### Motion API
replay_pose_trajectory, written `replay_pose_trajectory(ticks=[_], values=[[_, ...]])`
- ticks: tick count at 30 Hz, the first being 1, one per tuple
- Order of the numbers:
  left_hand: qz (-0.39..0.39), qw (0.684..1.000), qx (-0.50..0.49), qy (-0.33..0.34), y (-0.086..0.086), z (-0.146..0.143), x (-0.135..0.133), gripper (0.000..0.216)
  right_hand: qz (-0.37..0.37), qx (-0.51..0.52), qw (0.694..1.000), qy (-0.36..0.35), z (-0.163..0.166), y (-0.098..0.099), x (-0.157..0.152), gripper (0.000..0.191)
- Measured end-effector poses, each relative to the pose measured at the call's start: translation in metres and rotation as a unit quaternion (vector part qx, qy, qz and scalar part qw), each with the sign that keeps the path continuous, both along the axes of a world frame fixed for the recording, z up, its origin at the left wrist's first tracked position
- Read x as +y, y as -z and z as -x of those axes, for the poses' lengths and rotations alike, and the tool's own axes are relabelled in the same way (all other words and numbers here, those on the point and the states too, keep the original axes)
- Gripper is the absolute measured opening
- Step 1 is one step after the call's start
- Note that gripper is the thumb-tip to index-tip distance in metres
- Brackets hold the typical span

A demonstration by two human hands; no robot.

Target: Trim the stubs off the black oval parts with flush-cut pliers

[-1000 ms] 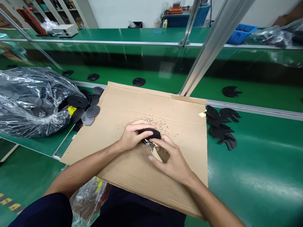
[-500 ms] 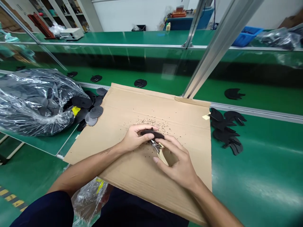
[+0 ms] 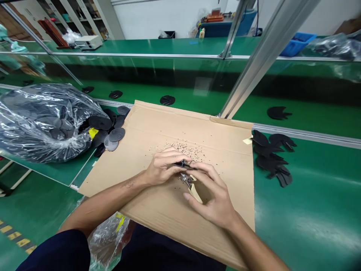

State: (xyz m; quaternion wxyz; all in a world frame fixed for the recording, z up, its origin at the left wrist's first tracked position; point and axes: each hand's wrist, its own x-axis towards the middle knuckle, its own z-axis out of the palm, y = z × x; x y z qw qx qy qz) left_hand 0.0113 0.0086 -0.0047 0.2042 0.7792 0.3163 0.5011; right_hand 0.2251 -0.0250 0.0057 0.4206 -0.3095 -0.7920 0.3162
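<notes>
Over the middle of a cardboard sheet (image 3: 163,124), my left hand (image 3: 160,168) pinches a round black plastic part (image 3: 183,164) between its thumb and fingers. A small raised piece shows on the part, seen nearly edge-on. My right hand (image 3: 213,192) has its fingertips against the part's right side. Nippers (image 3: 195,192) with cream handles and metal jaws rest in that same hand, between the thumb and the curled fingers. The jaws point up and left, just below the part and apart from it. Tiny black scraps (image 3: 187,148) lie scattered on the cardboard behind my hands.
At left, a clear plastic bag (image 3: 47,120) spills black discs (image 3: 117,134) beside the cardboard. Several notched black parts (image 3: 272,162) lie in a pile at right. More black parts (image 3: 167,100) sit on the green strip behind. A metal post (image 3: 254,71) rises at the back right.
The black part has been tilted in my fingers, so its small raised piece now shows. My left fingers have come further over it. The nippers stay in my right hand.
</notes>
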Motion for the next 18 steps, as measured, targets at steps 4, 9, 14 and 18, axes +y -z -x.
replay_pose_trajectory(ticks=[4, 9, 14, 18], values=[[-0.003, 1.0, -0.013, -0.01, -0.002, 0.001, -0.004, 0.019, 0.004, -0.007, 1.0, 0.0, 0.001, 0.0, -0.001, 0.043], [0.027, 1.0, -0.012, -0.009, -0.003, -0.003, -0.004, 0.016, 0.016, 0.001, 1.0, 0.0, 0.001, -0.004, -0.004, 0.043], [0.015, 1.0, -0.005, -0.021, -0.004, 0.004, -0.007, 0.014, 0.02, 0.024, 0.999, -0.008, 0.001, 0.0, 0.004, 0.043], [0.039, 0.999, -0.002, -0.008, -0.011, 0.004, -0.021, 0.011, 0.04, 0.03, 0.999, 0.001, 0.014, -0.001, -0.011, 0.045]])
